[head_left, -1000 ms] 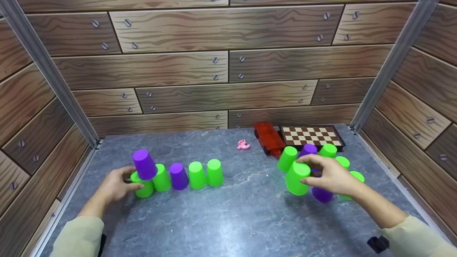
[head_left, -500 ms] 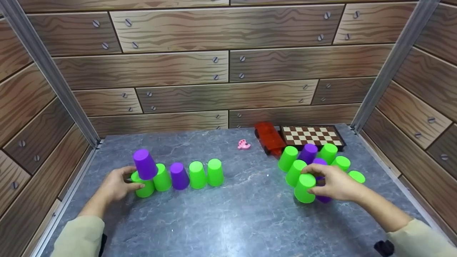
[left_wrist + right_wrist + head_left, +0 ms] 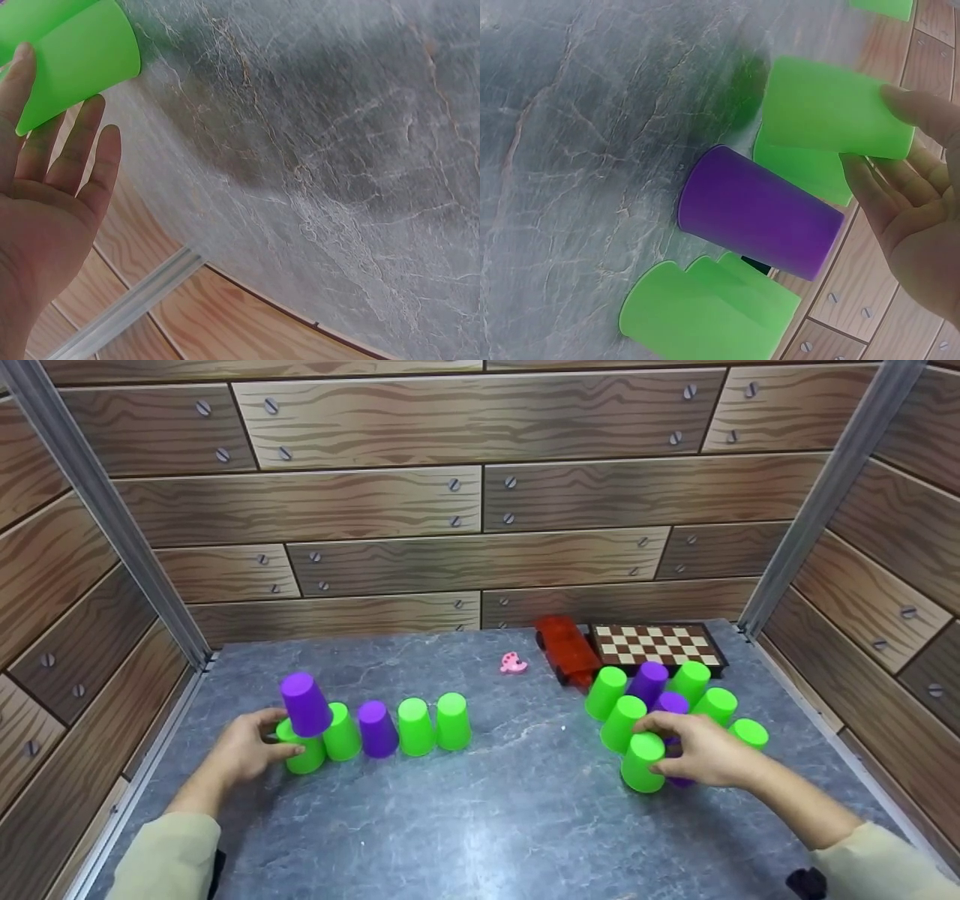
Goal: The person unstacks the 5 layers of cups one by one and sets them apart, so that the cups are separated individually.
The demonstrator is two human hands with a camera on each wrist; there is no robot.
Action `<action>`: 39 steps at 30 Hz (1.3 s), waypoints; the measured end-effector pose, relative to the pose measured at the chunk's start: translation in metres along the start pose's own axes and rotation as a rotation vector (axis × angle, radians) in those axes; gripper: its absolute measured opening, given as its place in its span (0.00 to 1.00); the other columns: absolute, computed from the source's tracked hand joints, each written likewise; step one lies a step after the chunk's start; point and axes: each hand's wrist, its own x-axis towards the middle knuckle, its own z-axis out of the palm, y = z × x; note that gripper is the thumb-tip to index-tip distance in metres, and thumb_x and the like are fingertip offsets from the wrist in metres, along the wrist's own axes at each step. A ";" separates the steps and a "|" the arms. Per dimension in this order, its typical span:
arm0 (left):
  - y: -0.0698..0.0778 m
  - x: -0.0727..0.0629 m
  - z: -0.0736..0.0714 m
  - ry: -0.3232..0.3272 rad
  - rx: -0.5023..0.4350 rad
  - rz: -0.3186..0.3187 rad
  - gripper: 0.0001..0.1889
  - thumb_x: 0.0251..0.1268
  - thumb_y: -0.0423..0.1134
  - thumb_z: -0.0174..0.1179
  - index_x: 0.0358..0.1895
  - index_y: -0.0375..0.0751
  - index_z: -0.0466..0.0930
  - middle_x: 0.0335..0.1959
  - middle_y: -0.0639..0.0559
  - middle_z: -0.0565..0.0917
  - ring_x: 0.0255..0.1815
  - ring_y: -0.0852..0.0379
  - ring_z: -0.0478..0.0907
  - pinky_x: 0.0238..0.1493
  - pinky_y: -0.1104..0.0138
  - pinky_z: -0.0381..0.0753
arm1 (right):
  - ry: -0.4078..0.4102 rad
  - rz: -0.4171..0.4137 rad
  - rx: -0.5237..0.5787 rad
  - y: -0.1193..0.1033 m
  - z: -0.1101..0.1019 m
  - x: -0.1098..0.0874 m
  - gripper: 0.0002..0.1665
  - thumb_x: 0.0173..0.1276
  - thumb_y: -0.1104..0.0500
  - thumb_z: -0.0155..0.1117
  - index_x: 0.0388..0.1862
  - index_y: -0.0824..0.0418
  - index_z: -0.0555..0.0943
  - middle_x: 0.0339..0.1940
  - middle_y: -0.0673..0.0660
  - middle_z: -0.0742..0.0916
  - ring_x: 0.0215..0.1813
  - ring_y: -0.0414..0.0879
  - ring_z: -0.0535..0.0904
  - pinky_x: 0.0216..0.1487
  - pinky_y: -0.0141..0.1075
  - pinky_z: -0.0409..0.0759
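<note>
Walls (image 3: 390, 502) with a wood-plank pattern and screw heads fill the top and both sides of the frame, with grey metal strips (image 3: 810, 495) running down the corners. Below them spreads a grey, marble-veined counter (image 3: 480, 825). Pale sleeves (image 3: 169, 855) come in at the lower left and lower right corners. A brown-and-cream chessboard (image 3: 656, 645) lies at the counter's back edge, right of centre.

At centre left, the left hand (image 3: 246, 748) has its grip on the outermost green cup (image 3: 306, 761), pinching it between thumb and fingers. At lower right, the right hand (image 3: 701, 751) pinches the front green cup (image 3: 642, 765) the same way; from here I can't tell whether its rim meets the counter. A red toy car (image 3: 568, 649) sits just beside the chessboard's left side.

The cups stand mouth down. At centre left, four more make a row to the right of the outermost one: green, purple (image 3: 378, 729), green, green. A raised purple cup (image 3: 305, 705) seems to rest on the two leftmost green ones. At right, a cluster of green and purple cups (image 3: 648, 684) crowds around the right hand, partly hidden by it. Smallest is a pink toy (image 3: 513, 664), near the car's left side.
</note>
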 end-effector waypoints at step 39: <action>0.003 -0.002 0.000 -0.012 -0.007 -0.010 0.36 0.63 0.37 0.78 0.69 0.24 0.74 0.63 0.27 0.81 0.63 0.29 0.80 0.62 0.42 0.83 | 0.009 0.018 -0.009 0.007 0.006 -0.001 0.30 0.59 0.63 0.80 0.61 0.59 0.83 0.54 0.55 0.89 0.55 0.56 0.86 0.56 0.57 0.86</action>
